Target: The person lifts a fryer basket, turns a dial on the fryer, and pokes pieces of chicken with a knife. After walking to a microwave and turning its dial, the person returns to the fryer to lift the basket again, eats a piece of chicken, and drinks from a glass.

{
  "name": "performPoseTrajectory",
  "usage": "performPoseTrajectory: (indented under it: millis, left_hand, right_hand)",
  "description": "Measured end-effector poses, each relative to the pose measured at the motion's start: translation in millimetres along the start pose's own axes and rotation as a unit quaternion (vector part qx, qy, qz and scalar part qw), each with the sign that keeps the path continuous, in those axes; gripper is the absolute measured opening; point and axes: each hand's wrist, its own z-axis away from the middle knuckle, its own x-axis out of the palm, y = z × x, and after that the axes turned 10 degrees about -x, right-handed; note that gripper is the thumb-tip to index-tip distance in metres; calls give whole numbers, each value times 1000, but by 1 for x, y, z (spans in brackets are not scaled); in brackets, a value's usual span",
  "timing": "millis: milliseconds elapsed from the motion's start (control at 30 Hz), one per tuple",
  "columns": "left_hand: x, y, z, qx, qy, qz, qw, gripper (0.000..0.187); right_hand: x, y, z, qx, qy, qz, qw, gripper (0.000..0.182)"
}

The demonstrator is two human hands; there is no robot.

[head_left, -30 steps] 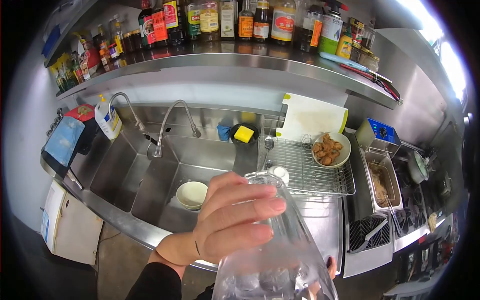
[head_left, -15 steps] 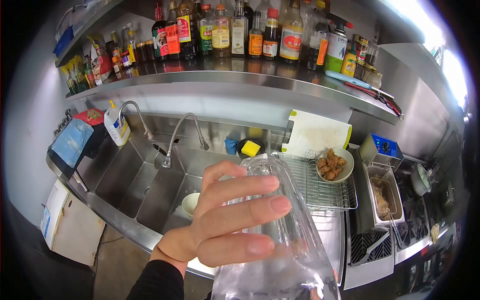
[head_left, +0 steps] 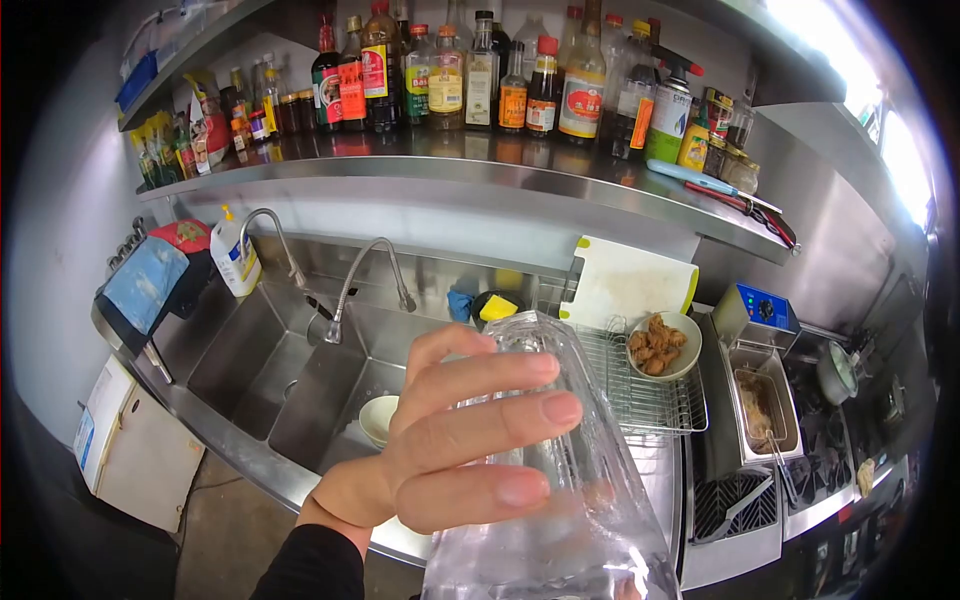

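Observation:
My left hand [head_left: 455, 435] reaches in from the lower left, in a black sleeve [head_left: 315, 562]. Its fingers are closed round a clear, see-through bottle [head_left: 610, 500] held up very close to the camera. The bottle slants away from me, its far end high over the counter and its near end cut off by the frame's bottom edge. My thumb is hidden behind it. Behind my wrist, a pale bowl [head_left: 377, 420] sits in the sink. My right hand is out of view.
Beyond my hand are a steel double sink [head_left: 250, 365] with two taps and a yellow sponge [head_left: 497, 308]. To the right, a bowl of brown fried pieces [head_left: 658, 345] stands on a wire rack [head_left: 640, 405], near a fryer [head_left: 765, 395]. Sauce bottles line the shelf [head_left: 450, 165] above.
The camera's view has shifted slightly, so the shelf sits a little lower in the picture. My left hand and the bottle keep almost the same place in the frame.

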Motion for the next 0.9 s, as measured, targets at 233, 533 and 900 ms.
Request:
performPoseTrajectory:
  millis: [233, 533, 900]
  left_hand:
    - [-7, 0, -8, 18, -43, 0, 999, 51]
    - [-4, 2, -15, 40, -55, 7, 998, 49]
    - [2, 7, -22, 43, -61, 10, 997, 53]
  right_hand:
    - [3, 5, 5, -5, 7, -17, 1000, 48]
    - [7, 13, 11, 42, -27, -39, 998, 52]
    - [7, 14, 7, -11, 42, -54, 998, 46]
